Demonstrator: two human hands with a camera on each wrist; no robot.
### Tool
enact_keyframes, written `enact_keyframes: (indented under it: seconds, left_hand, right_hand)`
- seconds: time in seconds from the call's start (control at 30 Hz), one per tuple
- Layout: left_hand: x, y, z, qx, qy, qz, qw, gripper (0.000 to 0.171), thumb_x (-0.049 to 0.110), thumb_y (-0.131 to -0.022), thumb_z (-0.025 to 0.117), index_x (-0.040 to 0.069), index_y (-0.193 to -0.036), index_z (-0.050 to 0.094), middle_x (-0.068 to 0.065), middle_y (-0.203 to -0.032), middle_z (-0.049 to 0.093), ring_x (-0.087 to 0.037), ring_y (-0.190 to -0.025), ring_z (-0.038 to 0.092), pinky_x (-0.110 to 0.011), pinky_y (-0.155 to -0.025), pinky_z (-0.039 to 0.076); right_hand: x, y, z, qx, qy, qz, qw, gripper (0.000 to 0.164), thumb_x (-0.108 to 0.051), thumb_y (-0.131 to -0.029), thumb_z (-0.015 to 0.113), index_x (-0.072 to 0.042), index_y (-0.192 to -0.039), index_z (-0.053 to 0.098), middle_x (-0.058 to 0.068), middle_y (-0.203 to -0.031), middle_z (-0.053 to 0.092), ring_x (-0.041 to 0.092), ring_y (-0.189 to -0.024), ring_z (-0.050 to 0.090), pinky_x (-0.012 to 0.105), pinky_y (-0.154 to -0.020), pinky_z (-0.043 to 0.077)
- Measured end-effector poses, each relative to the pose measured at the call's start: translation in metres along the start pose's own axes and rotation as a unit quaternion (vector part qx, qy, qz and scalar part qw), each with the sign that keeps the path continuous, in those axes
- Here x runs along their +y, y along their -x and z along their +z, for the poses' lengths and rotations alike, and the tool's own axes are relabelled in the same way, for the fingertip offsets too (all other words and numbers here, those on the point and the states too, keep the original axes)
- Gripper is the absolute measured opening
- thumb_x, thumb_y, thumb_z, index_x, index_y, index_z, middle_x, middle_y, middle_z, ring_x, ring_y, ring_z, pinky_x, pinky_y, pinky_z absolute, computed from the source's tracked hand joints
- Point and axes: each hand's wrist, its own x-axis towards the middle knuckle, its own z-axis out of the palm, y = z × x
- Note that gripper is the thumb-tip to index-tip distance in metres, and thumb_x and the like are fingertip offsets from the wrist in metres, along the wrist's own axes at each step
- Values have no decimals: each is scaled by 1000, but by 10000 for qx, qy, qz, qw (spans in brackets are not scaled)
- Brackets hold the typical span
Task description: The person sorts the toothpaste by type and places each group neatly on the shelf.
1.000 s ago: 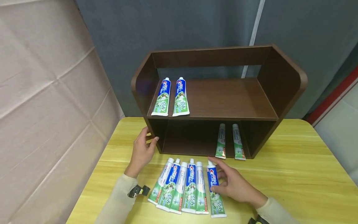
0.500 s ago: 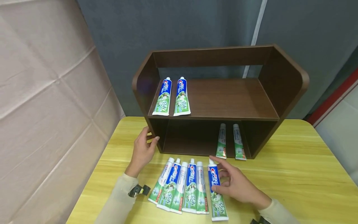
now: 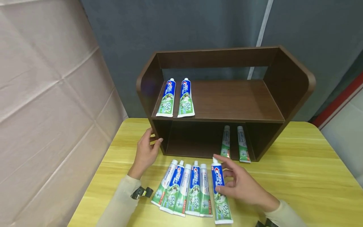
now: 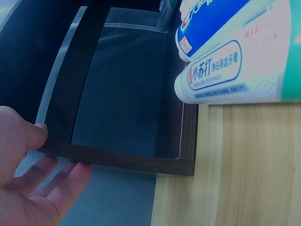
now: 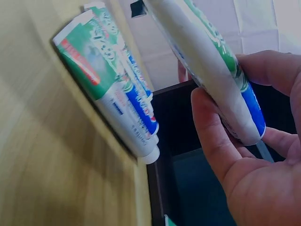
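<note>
Right hand (image 3: 241, 184): thumb and fingers closed around blue-and-green tube (image 3: 221, 201), held in front of shelf (image 3: 218, 59), apparently lifted. Left hand (image 3: 146, 153): thumb and fingers pinch shelf's side panel (image 3: 148, 91). Probable step: pick-up. Next move likely calls for clearing edge of shelf's upper board (image 3: 235, 102), toward matching pair (image 3: 185, 100). Five-tube row (image 3: 194, 192) lies before shelf. Hidden behind right hand: lower end of grey tube (image 3: 226, 142) in shelf's lower bay (image 3: 193, 138).
</note>
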Motion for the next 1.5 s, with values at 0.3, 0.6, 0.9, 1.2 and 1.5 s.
enact_keyframes:
  seconds: [0.3,0.6,0.9,1.2,1.5]
  left_hand:
    - [1,-1,1,-18,-42,-53,10000,47,8,-102,70,10,-146,53,-15,-134,65,-36,-112,75,-46,-83,68]
    - [1,0,1,-44,-18,-89,9999,48,9,-102,69,10,-147,52,-14,-136,65,-36,-112,75,-46,-84,67]
    - [3,-1,-1,-72,-20,-164,9998,48,9,-102,69,11,-147,52,-14,-136,64,-36,-113,74,-47,-84,67]
    - [3,-1,-1,-50,-65,-86,9999,48,9,-102,70,10,-146,52,-15,-135,64,-37,-112,74,-47,-83,68]
    - [2,0,0,-29,-62,-46,10000,46,8,-102,69,10,-145,53,-15,-134,65,-37,-112,75,-47,-82,68]
  right_hand:
    - [-18,0,-2,105,51,-13,9999,97,-5,-85,87,-23,-164,35,24,-131,53,19,-103,73,42,-77,68]
    - [-38,-2,-6,213,89,-402,9989,96,-1,-86,85,-23,-164,35,23,-134,53,18,-103,72,41,-71,69]
    - [-60,-6,-9,220,-83,-620,9978,92,3,-89,80,-20,-165,34,25,-142,50,19,-112,72,44,-79,68]
    - [-79,-13,-11,312,-9,-866,9958,90,5,-91,77,-16,-166,33,25,-144,50,19,-115,71,41,-81,68]
    - [-96,-23,-17,326,-34,-1023,9942,90,9,-91,74,-16,-167,32,21,-146,50,21,-120,69,39,-87,67]
